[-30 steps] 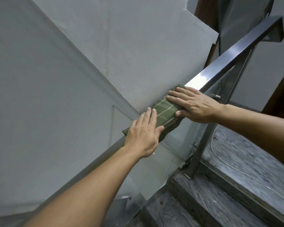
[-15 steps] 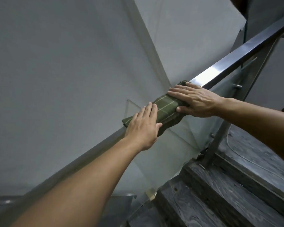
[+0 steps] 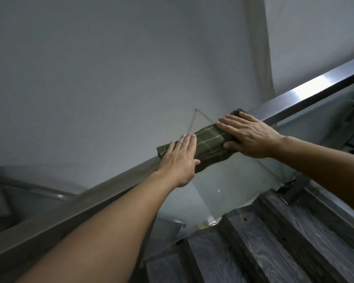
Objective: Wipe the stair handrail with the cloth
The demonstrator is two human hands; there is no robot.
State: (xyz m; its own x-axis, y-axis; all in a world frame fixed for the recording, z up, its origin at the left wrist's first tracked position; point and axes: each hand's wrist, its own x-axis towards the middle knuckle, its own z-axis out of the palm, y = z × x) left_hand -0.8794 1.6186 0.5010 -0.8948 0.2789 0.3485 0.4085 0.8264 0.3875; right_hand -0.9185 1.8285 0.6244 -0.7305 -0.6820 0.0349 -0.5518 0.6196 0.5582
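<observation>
A shiny square metal handrail [image 3: 307,92] slopes from the lower left up to the right edge. A dark green checked cloth [image 3: 207,140] is draped over it near the middle. My left hand [image 3: 180,158] presses flat on the cloth's lower end, thumb hooked on the near side. My right hand [image 3: 247,137] lies on the cloth's upper end, fingers spread over the top and thumb gripping the near side. The rail under the cloth is hidden.
A glass panel [image 3: 233,184] hangs below the rail. Dark grey wood-grain stair treads [image 3: 294,242] climb at the lower right. A plain grey wall [image 3: 110,78] fills the far side. Another rail [image 3: 29,186] curves at the lower left.
Both hands stay on the cloth in the same hold. The view has swung, so the rail runs flatter and more of the stairs shows; the cloth sits slightly lower along the rail.
</observation>
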